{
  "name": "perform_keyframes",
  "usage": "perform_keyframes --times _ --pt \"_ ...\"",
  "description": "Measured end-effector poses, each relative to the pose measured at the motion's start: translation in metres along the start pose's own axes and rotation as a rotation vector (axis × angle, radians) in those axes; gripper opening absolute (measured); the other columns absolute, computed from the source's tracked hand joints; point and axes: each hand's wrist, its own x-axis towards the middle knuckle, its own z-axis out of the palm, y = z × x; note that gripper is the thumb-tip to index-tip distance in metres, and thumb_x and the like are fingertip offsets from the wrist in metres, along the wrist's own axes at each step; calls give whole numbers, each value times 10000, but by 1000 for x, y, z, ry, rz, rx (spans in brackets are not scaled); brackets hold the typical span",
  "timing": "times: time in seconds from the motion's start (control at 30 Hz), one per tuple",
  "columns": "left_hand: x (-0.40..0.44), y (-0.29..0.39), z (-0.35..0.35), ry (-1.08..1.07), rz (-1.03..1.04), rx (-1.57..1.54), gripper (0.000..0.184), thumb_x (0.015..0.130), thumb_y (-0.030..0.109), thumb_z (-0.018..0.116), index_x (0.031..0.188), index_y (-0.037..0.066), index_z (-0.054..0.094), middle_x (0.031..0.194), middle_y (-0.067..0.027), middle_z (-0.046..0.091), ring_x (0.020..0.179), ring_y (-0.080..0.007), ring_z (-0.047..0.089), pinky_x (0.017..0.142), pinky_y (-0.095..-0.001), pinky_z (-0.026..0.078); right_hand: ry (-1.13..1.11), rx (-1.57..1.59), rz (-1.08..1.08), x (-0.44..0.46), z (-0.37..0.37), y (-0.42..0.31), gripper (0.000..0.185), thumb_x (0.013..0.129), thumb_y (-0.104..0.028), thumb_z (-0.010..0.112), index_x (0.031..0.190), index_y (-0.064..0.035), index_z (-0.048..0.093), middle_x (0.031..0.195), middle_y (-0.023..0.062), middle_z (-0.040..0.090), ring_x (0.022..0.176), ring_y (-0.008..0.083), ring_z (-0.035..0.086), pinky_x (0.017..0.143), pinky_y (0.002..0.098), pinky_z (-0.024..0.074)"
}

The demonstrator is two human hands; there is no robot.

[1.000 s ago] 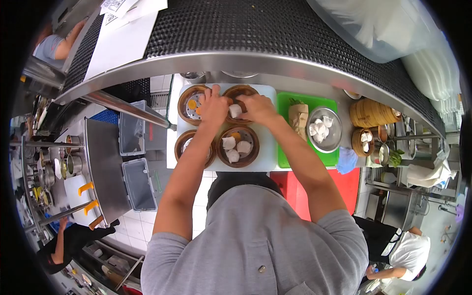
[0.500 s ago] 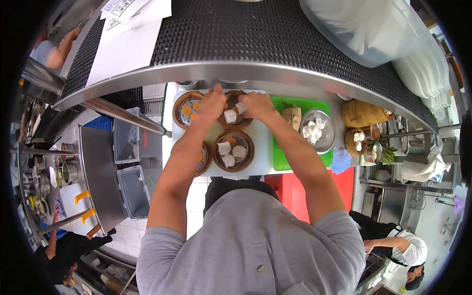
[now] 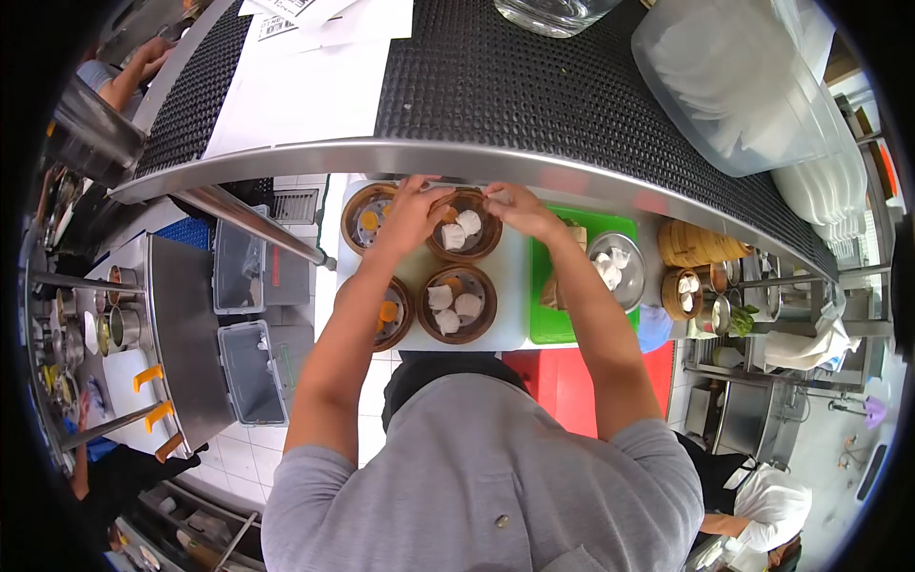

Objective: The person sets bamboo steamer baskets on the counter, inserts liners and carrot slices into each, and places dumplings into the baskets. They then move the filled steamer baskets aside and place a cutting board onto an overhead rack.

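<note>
Four round bamboo steamer baskets sit on a white board (image 3: 512, 305). In the back right steamer basket (image 3: 464, 253) are two white buns (image 3: 461, 230) and an orange piece. My left hand (image 3: 416, 214) is at its left rim, fingers apart. My right hand (image 3: 519, 210) hovers at its right rim, fingers loosely bent, with nothing visible in them. The front right steamer basket (image 3: 458, 336) holds three white buns and an orange piece. The back left steamer basket (image 3: 349, 217) and front left steamer basket (image 3: 406, 319) show orange pieces; my left arm partly covers both.
A metal bowl (image 3: 634, 286) of white buns stands on a green board (image 3: 553, 330), beside a brown paper-like packet. A steel shelf (image 3: 457, 155) with black matting overhangs the back. Stacked bamboo steamers (image 3: 701, 244) are at right. Co-workers (image 3: 772, 500) stand at both sides.
The white bun by my right fingers now lies in the back right basket beside the other one. My right hand has moved off it to the rim. The view has shifted slightly.
</note>
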Motion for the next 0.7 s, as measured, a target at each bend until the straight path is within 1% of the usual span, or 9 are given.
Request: perform_keyframes --times 0.13,0.2,0.3,0.33,0.43,0.47,0.5,0.57,0.7 --pt "-36 38 -29 217 -42 -142 231 884 93 739 1114 76 755 1282 -97 596 1117 -298 618 932 -408 523 5 -25 35 19 16 -1 441 921 -219 686 1315 -35 614 1174 180 676 978 260 683 921 349 520" --pt "-57 42 -40 279 -19 -193 223 885 84 738 1107 72 756 1259 -102 611 1091 -290 638 906 -398 533 61 -304 -217 15 33 -26 438 907 -200 707 1297 -15 635 1137 220 687 957 308 701 911 379 534" --pt "-92 41 -52 301 -59 -150 218 881 60 738 1098 57 756 1225 -104 630 1084 -270 658 870 -367 549 249 -452 -346 17 71 -26 412 862 -201 753 1210 0 666 1077 247 687 993 366 686 908 428 539" --pt "-103 41 -55 309 -119 -202 212 882 55 737 1093 48 756 1218 -107 636 1079 -269 664 865 -362 554 267 -529 -312 16 81 -27 422 810 -246 804 1136 -11 673 1028 226 695 1006 406 663 913 464 531" --pt "-133 45 -66 300 -282 -261 210 886 51 733 1092 18 752 1223 -125 637 1067 -260 675 868 -346 565 363 -665 -387 8 94 -24 390 794 -277 816 1059 -33 667 983 187 698 999 382 667 924 462 522" --pt "-141 42 -66 317 -334 -341 214 886 54 734 1096 15 753 1226 -133 635 1068 -254 674 880 -344 565 380 -700 -315 9 99 -19 346 827 -347 781 1007 -66 691 989 143 734 1004 317 680 942 462 476" --pt "-149 40 -66 331 -386 -422 218 886 56 735 1100 13 753 1228 -140 633 1070 -248 672 892 -342 565 372 -698 -308 6 101 -20 346 827 -347 781 1007 -66 691 989 143 734 1004 317 680 942 462 476" --pt "-155 39 -66 298 -393 -345 223 893 68 734 1107 7 751 1236 -149 627 1065 -232 667 898 -341 566 365 -830 -235 4 97 -26 376 832 -365 773 1039 -62 694 924 116 742 1007 300 681 935 450 479" --pt "-151 37 -51 278 -363 -335 211 906 90 729 1102 16 753 1252 -128 625 1049 -222 664 855 -318 563 359 -771 -227 4 94 -19 431 828 -395 775 1083 -56 699 1046 146 721 1097 313 653 975 452 472"
